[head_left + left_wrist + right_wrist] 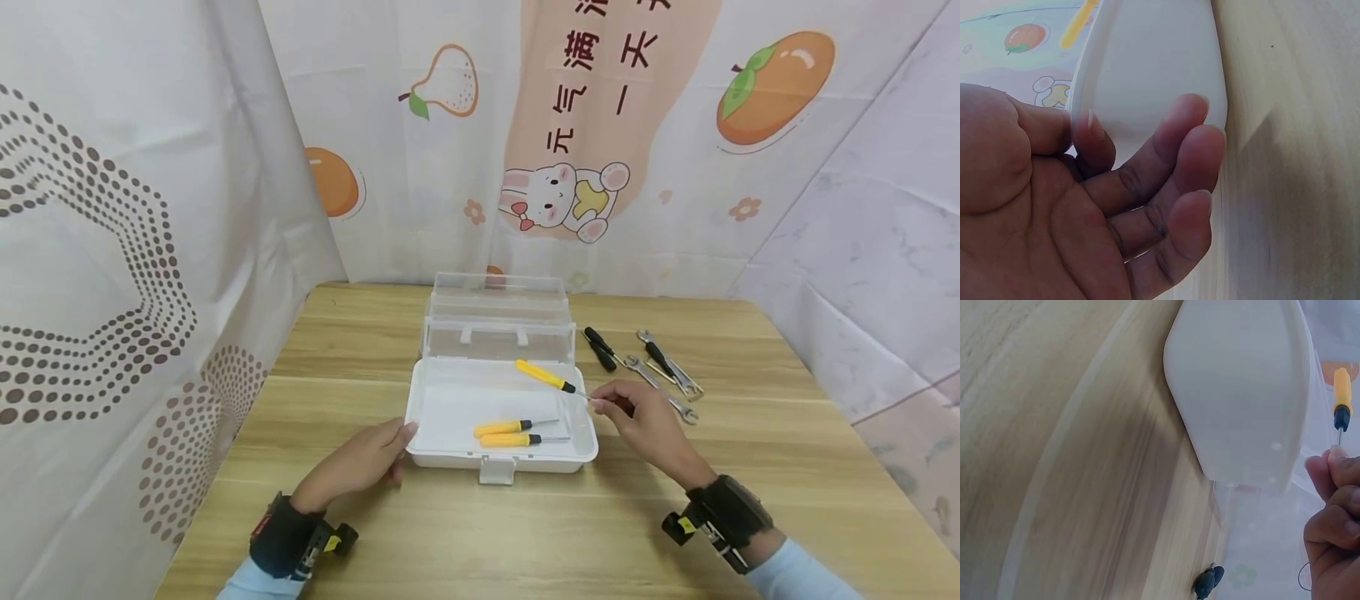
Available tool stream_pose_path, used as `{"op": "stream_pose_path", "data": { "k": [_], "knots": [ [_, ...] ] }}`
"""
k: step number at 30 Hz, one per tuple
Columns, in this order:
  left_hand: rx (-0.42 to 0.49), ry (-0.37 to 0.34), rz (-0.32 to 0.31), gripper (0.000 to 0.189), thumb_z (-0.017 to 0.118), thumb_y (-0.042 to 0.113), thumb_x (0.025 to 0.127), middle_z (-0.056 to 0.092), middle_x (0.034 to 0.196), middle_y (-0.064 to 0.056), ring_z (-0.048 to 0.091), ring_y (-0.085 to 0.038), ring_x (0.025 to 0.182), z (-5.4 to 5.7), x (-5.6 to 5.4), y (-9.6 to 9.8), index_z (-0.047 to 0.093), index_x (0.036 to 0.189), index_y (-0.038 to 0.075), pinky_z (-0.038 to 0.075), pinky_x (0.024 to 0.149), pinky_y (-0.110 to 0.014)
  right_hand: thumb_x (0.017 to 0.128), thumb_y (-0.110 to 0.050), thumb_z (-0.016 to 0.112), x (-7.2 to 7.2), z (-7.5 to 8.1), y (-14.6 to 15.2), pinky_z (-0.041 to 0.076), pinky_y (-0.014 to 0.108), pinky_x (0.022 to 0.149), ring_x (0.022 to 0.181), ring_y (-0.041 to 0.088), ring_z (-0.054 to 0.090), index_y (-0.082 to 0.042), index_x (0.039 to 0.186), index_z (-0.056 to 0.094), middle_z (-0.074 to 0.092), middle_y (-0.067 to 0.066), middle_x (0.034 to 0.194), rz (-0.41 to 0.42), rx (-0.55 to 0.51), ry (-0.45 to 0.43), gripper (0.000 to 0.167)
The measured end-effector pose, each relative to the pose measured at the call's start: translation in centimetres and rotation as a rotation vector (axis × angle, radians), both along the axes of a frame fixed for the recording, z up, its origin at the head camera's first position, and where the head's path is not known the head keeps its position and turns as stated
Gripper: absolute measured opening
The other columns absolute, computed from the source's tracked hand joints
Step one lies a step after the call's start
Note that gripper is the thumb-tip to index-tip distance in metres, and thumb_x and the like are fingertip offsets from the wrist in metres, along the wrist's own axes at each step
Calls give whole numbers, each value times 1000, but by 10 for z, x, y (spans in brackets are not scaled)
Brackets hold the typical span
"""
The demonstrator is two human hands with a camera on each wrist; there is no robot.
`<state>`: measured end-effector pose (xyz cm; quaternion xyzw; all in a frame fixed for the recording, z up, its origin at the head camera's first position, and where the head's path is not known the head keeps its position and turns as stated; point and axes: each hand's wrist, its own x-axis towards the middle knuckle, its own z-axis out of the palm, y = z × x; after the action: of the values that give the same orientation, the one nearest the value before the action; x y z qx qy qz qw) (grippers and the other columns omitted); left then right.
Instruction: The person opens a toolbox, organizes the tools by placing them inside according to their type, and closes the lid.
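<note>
A white plastic toolbox (pixel 450 392) stands on the table with its clear lid (pixel 498 321) raised at the back. My right hand (pixel 645 421) pinches the metal shaft of a yellow-and-black screwdriver (pixel 542 376) near its tip, the handle pointing left over the box. In the right wrist view the same screwdriver (pixel 1342 394) rises from thumb and forefinger. Two more yellow screwdrivers (pixel 504 427) lie side by side in the box, near its front wall. With thumb and fingers, my left hand (pixel 360 462) grips the box's left rim; the left wrist view shows the thumb over the rim (pixel 1079 81).
Right of the box lie dark-handled screwdrivers (pixel 600 348), wrenches (pixel 670 396) and other small metal tools. A printed curtain (pixel 420 183) hangs behind the wooden table (pixel 360 333). A latch (pixel 497 472) hangs at the box's front.
</note>
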<state>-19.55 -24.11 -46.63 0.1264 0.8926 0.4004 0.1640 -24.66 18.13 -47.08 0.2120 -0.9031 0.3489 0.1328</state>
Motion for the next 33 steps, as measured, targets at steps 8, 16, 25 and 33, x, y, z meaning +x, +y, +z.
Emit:
{"op": "stream_pose_path", "data": {
  "k": [8,16,25,33],
  "knots": [
    [15,10,-18,49,34,45,113,62,67,-2,56,-20,62,3,0,0,57,93,7,43,61,-31,92,-2,77,0,0,-3,39,25,53,61,8,48,-17,95,75,63,-2,76,7,-2,-1,15],
    [14,11,-26,49,33,44,113,63,67,-1,58,-19,61,0,0,-1,57,93,7,44,61,-30,93,-4,76,1,-1,-6,38,24,54,61,8,47,-17,94,75,61,-4,75,15,7,-2,13],
    [9,5,-29,49,33,44,113,63,67,0,57,-19,60,-4,-2,-2,57,92,8,44,60,-29,91,-1,77,2,0,-9,39,24,54,62,8,48,-17,94,75,62,-9,77,18,5,9,17],
    [30,23,-46,51,32,45,113,62,66,-2,57,-20,59,-1,-1,-2,57,92,6,42,58,-29,92,-2,76,2,1,-11,38,24,54,61,8,47,-17,96,76,62,-6,76,15,18,-5,16]
  ]
}}
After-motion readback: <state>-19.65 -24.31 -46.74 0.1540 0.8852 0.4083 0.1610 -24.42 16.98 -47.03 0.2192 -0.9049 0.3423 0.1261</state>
